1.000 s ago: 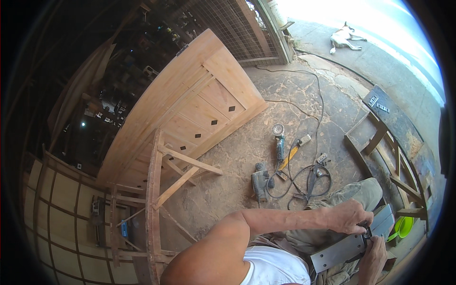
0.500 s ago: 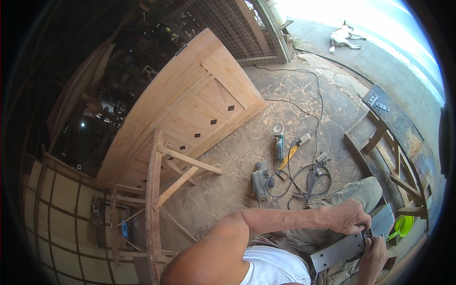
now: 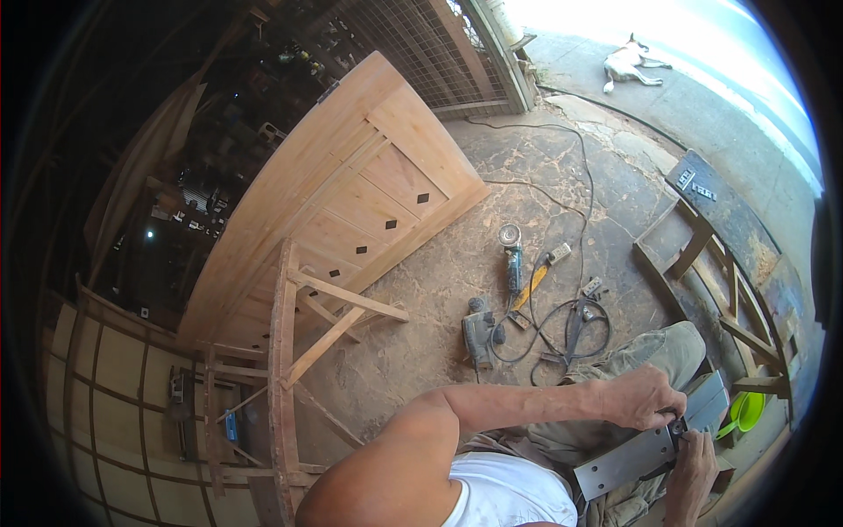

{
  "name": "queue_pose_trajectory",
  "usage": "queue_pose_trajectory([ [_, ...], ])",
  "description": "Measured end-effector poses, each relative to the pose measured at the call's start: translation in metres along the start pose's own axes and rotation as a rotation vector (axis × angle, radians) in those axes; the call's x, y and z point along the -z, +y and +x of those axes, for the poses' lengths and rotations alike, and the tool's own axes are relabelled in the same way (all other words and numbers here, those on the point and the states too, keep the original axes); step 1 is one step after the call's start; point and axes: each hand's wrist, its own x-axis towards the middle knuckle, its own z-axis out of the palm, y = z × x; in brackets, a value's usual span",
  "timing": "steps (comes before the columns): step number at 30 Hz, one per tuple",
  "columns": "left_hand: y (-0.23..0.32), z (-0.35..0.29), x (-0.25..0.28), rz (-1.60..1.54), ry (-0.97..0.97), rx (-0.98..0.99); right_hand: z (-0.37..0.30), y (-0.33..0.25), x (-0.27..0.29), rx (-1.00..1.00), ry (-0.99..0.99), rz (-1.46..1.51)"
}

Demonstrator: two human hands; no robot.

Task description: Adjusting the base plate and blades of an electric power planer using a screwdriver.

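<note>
Camera movement slides the floor (image 3: 430, 351) slightly leftward, but the left hand (image 3: 645, 400) still pinches a small black part (image 3: 677, 427) midway along the metal tool (image 3: 622, 463) over the legs (image 3: 657, 353), the right hand (image 3: 692, 468) gripping its edge, so handling stays there.

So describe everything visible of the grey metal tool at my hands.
The grey metal tool slants over your trousers, flat face up. Two metal-looking plates flank a dark middle section; the lower-left plate shows dark round spots, perhaps holes. Your left hand and right hand touch it there. Its underside is hidden.
</note>
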Motion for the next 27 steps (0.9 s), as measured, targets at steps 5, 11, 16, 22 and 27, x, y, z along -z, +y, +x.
queue_pose_trajectory([
  [5, 0.008, 0.003, 0.004, 0.002, -0.012, -0.014, -0.009, 0.011, -0.018, -0.067, 0.046, -0.066],
  [11, 0.001, 0.001, 0.001, -0.002, -0.093, -0.057, -0.008, 0.003, -0.010, -0.023, 0.062, -0.068],
  [16, 0.002, 0.001, 0.000, 0.037, -0.002, -0.016, -0.013, 0.009, -0.020, -0.065, 0.083, -0.044],
  [22, 0.005, 0.002, 0.003, -0.006, -0.035, -0.011, -0.009, -0.005, -0.011, -0.027, 0.092, -0.046],
  [27, 0.001, 0.002, -0.001, 0.001, -0.009, -0.007, -0.007, -0.008, -0.020, -0.052, 0.168, -0.040],
])
